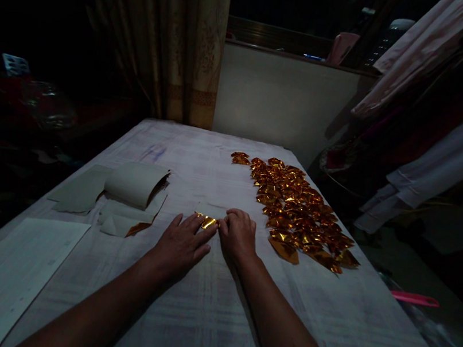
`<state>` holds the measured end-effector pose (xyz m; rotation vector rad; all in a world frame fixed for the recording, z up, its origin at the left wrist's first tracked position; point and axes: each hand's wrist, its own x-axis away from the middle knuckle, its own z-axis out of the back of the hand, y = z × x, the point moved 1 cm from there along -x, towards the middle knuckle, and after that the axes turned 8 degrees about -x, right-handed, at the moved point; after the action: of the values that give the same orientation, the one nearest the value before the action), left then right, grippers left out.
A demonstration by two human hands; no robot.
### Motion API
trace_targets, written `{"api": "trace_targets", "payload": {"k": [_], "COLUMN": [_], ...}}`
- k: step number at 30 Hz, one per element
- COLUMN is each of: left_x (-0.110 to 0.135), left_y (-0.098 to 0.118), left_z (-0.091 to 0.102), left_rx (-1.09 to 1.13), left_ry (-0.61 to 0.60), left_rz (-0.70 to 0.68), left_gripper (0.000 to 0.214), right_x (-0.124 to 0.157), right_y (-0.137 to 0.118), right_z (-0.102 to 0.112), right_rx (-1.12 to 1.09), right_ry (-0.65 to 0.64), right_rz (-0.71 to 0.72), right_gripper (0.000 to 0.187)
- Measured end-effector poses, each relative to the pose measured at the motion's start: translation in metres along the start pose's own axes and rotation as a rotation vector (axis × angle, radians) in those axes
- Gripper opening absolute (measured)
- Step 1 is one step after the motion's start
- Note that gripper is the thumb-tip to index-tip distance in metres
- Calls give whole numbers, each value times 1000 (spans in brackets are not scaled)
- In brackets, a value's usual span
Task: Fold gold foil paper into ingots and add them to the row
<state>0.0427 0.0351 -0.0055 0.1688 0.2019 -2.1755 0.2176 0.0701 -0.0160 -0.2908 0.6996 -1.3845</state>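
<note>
My left hand (pixel 183 243) lies on the cloth-covered table (pixel 211 309), fingers stretched flat over the edge of a small gold foil paper (pixel 208 221). My right hand (pixel 238 233) is curled, its fingertips pinching the same paper from the right. The paper lies on the table between both hands, its pale back side showing toward the far edge. To the right, a spread of several folded gold foil pieces (pixel 299 212) covers the table.
A stack of pale paper sheets (pixel 134 185), one curled up, lies left of my hands, with more sheets (pixel 81 191) beside it. A large white sheet (pixel 2 278) rests at the near left. A curtain (pixel 169 36) and hanging clothes (pixel 441 112) stand behind and right.
</note>
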Motion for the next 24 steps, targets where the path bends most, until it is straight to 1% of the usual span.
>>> {"api": "trace_targets", "payload": {"k": [5,11,15,19,23,24], "left_x": [1,-1,-2,-2,-1,0], "left_y": [1,4,5,5,4,4], "left_z": [-4,-2,0,1,-1,-2], "left_rx": [-4,-2,-11,4,12,16], "left_ry": [9,-7,-34,-23,-23,-15], "left_rz": [22,57,53,58,58,55], "left_gripper": [47,45,45,45,43,43], "right_x": [0,1,3,3,3,2], "right_y": [0,-1,0,0,2,2], "right_z": [-1,0,1,0,-2,-2], "right_rx": [1,12,4,2,-19,-23], "right_ry": [2,11,25,47,62,68], "right_rz": [-5,-21,-6,-20,-27,-27], "right_gripper": [14,11,8,9,2,3]}}
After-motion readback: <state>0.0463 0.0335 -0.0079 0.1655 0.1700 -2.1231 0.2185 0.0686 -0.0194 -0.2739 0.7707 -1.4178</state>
